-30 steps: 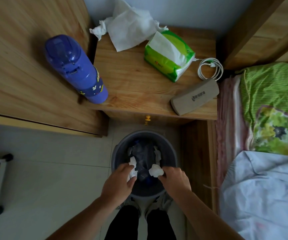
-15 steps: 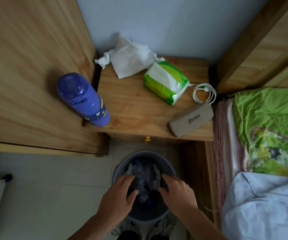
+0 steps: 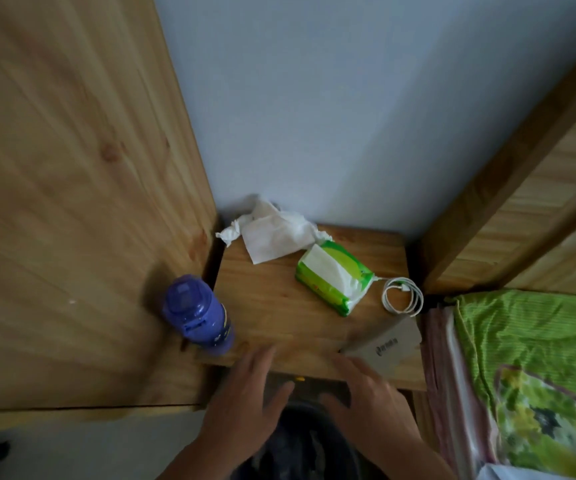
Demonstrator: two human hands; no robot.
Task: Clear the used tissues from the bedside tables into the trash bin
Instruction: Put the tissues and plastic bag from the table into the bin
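Head view: both hands have lifted out of the trash bin [image 3: 345,445], tissues dropped; left hand [image 3: 245,407] and right hand [image 3: 366,407] rise empty, fingers spread. Well beyond the fingertips, a used tissue [image 3: 272,237] remains on the bedside table [image 3: 279,306].

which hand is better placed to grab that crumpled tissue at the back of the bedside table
Probably the left hand. The tissue lies at the table's back left corner, roughly in line with it. The right hand is open too, but sits further right, nearer the tissue pack.
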